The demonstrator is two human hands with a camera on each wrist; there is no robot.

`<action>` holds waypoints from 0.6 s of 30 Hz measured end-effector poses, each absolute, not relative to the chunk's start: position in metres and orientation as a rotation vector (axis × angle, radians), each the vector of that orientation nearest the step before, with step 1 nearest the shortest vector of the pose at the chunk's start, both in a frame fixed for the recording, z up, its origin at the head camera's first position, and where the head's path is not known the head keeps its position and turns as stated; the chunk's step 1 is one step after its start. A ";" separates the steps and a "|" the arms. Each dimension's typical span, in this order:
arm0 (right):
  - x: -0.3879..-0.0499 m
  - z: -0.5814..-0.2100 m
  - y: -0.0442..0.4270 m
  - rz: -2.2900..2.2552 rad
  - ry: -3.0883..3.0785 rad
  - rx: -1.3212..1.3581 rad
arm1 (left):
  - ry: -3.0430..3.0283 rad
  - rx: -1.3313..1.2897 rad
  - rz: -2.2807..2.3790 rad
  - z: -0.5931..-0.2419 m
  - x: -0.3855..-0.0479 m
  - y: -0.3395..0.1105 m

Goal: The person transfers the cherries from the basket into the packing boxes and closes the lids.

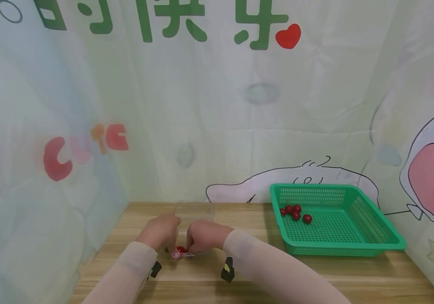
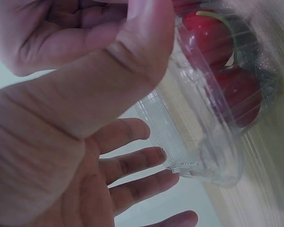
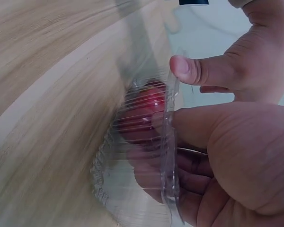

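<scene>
A clear plastic box (image 1: 202,211) stands on the table with its lid raised. Red cherries (image 2: 210,40) lie inside, one with a green stem. My left hand (image 1: 161,231) has its thumb against the box's near rim, the other fingers spread and loosely straight in the left wrist view. The right hand (image 1: 207,235) reaches into the box from the right, fingers curled; through the ribbed wall, its thumb and fingertips close around a cherry (image 3: 137,125), partly hidden by glare.
A green plastic basket (image 1: 348,245) stands to the right on the wooden table (image 1: 194,289), with several cherries (image 1: 307,218) in its left part. A printed cloth (image 1: 217,105) hangs behind the table and along its sides.
</scene>
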State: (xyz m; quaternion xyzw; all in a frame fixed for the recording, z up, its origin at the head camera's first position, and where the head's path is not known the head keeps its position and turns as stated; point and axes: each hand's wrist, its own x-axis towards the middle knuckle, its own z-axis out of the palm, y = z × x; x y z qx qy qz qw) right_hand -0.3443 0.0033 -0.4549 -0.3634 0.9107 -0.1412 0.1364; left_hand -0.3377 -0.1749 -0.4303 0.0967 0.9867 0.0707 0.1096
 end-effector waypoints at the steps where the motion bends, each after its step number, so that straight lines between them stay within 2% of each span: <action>1: -0.344 -0.455 0.003 -0.403 2.636 -1.047 | 2.900 0.286 0.209 -0.431 -0.338 -0.175; 10: -0.356 -0.436 0.020 -0.418 2.653 -1.049 | 2.893 0.277 0.225 -0.430 -0.338 -0.175; 18: -0.379 -0.397 0.080 -0.532 2.743 -1.047 | 2.903 0.261 0.219 -0.431 -0.336 -0.175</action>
